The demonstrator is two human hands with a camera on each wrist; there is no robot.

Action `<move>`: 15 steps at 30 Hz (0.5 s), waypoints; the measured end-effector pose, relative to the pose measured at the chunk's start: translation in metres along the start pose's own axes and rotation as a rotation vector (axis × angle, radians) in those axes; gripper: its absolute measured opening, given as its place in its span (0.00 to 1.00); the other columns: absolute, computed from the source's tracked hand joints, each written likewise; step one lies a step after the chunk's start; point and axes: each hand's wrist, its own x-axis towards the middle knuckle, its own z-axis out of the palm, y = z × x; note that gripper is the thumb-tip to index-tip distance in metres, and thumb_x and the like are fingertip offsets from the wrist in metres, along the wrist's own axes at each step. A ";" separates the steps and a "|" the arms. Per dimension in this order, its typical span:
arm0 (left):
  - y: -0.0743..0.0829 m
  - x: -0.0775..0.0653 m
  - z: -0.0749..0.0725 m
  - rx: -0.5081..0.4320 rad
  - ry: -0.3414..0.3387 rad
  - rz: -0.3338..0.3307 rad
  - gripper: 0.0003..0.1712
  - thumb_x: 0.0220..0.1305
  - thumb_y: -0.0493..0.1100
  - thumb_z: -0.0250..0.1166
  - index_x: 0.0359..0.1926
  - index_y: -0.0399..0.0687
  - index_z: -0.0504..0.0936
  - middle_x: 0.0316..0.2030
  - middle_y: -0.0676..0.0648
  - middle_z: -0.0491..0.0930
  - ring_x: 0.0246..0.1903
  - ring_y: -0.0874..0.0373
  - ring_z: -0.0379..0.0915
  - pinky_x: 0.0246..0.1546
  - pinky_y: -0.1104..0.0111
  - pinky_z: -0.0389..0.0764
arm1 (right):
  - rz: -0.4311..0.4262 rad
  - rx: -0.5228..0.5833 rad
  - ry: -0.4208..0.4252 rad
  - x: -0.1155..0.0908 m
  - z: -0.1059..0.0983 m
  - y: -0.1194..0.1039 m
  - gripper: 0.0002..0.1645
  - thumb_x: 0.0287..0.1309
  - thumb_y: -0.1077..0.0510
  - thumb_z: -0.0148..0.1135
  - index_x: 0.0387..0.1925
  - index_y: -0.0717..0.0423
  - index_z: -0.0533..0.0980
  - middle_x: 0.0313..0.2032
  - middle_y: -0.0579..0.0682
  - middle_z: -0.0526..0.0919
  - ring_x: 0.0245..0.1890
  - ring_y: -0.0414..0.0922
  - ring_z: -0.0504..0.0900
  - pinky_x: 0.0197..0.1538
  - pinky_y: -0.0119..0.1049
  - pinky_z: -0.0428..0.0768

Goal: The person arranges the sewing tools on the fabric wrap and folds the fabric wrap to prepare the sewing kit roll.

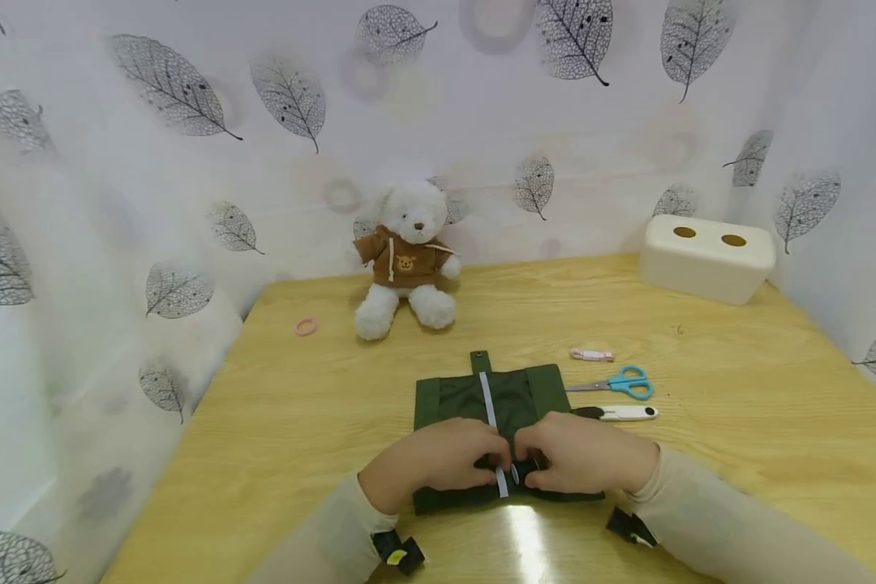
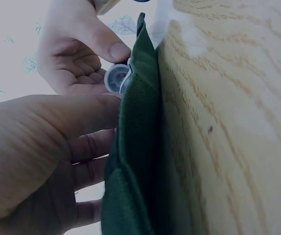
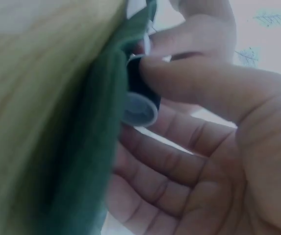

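A dark green fabric roll-up pouch (image 1: 427, 397) lies spread on the table, a white elastic band (image 1: 488, 397) running down its middle. Over its near part, my right hand (image 1: 591, 454) pinches a spool of dark thread (image 3: 150, 93) between thumb and fingers, right beside the band. The spool's pale round end (image 2: 114, 77) shows in the left wrist view. My left hand (image 1: 445, 454) pinches the band close to the spool, its thumb (image 2: 96, 110) at the pouch's surface. The fingertips of both hands nearly meet.
Right of the pouch lie blue-handled scissors (image 1: 631, 382), a white-handled tool (image 1: 628, 413) with a dark end, and a small pinkish bundle (image 1: 591, 354). A teddy bear (image 1: 409, 259) sits behind, near a pink ring (image 1: 306, 327). A cream box (image 1: 704, 264) stands at the back right.
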 end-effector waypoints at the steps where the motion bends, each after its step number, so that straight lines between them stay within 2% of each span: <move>1: -0.001 -0.002 0.001 -0.009 0.003 -0.004 0.09 0.66 0.43 0.70 0.46 0.57 0.85 0.42 0.62 0.81 0.41 0.72 0.75 0.44 0.80 0.74 | 0.004 -0.007 -0.001 0.002 0.002 -0.001 0.07 0.58 0.55 0.72 0.36 0.47 0.80 0.24 0.32 0.76 0.22 0.28 0.73 0.27 0.27 0.75; 7: 0.000 -0.011 0.003 -0.079 -0.003 -0.009 0.07 0.66 0.41 0.70 0.45 0.56 0.85 0.40 0.62 0.81 0.37 0.74 0.74 0.40 0.82 0.74 | -0.013 -0.010 -0.017 0.007 0.013 -0.007 0.07 0.58 0.55 0.73 0.38 0.46 0.83 0.32 0.33 0.82 0.28 0.27 0.75 0.32 0.27 0.78; 11: -0.001 -0.009 0.002 -0.082 0.025 0.004 0.07 0.66 0.41 0.69 0.44 0.55 0.85 0.38 0.62 0.81 0.35 0.74 0.73 0.38 0.83 0.72 | -0.015 -0.029 0.019 0.006 0.013 -0.006 0.07 0.56 0.56 0.74 0.37 0.45 0.84 0.34 0.33 0.83 0.31 0.28 0.76 0.34 0.29 0.78; 15: -0.001 -0.004 0.000 -0.078 0.039 0.016 0.06 0.67 0.41 0.69 0.44 0.55 0.85 0.38 0.62 0.81 0.35 0.74 0.73 0.38 0.83 0.72 | -0.010 -0.016 0.033 0.005 0.011 -0.005 0.06 0.56 0.56 0.74 0.36 0.46 0.84 0.32 0.33 0.82 0.28 0.28 0.75 0.32 0.28 0.77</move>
